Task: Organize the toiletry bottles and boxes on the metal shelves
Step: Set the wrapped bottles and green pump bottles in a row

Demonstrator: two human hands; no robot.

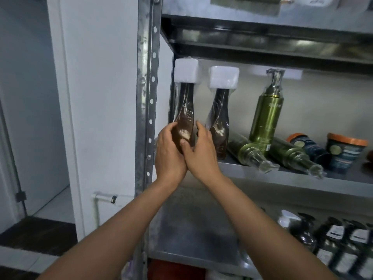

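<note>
A tall brown bottle (185, 110) in clear wrap with a white foam cap stands upright at the far left of the middle metal shelf (282, 176). My left hand (168, 153) and my right hand (198, 150) both clasp its lower body from either side. A second wrapped brown bottle (220, 118) stands just to its right, touching my right hand. Further right, one green pump bottle (266, 112) stands upright and two green bottles (250, 152) (294, 158) lie on their sides with their caps toward me.
Two dark jars with orange lids (345, 150) sit at the right of the shelf. The lower shelf (191, 229) holds several dark pump bottles (339, 243) on its right. A perforated steel post (147, 98) frames the left side, with a white wall beyond.
</note>
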